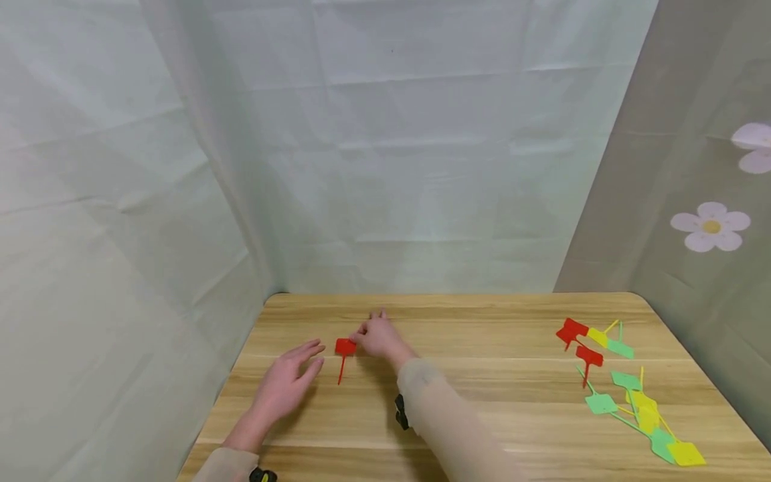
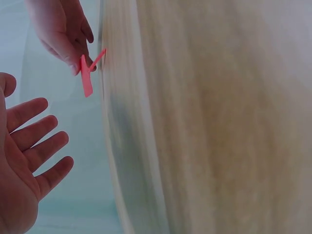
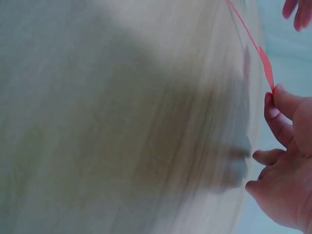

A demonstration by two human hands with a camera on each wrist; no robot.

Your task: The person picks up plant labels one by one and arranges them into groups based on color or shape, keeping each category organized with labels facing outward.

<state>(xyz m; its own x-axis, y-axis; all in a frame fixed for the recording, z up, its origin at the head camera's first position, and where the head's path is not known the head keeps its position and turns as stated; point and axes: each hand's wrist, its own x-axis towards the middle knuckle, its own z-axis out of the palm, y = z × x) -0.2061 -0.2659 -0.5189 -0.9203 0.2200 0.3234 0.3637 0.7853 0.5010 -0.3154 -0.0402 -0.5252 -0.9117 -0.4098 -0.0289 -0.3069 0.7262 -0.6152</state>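
A red plastic tag with a flat square head and a thin tail (image 1: 345, 347) is pinched at its head's edge between the thumb and index finger of my right hand (image 1: 381, 337). Its tail points toward the near side in the head view. In the right wrist view the tag (image 3: 266, 68) hangs off the table surface, with a shadow beside it. My left hand (image 1: 288, 381) is just left of the tag, apart from it. Its fingers (image 2: 46, 151) are spread and hold nothing in the left wrist view.
On the table's right side lie several more tags: red ones (image 1: 589, 356), green ones (image 1: 601, 404) and yellow ones (image 1: 687, 454), some overlapping. A pale curtain (image 1: 421, 167) hangs behind the wooden table (image 1: 482, 388). A grey cloth with flowers (image 1: 650, 201) hangs at the right.
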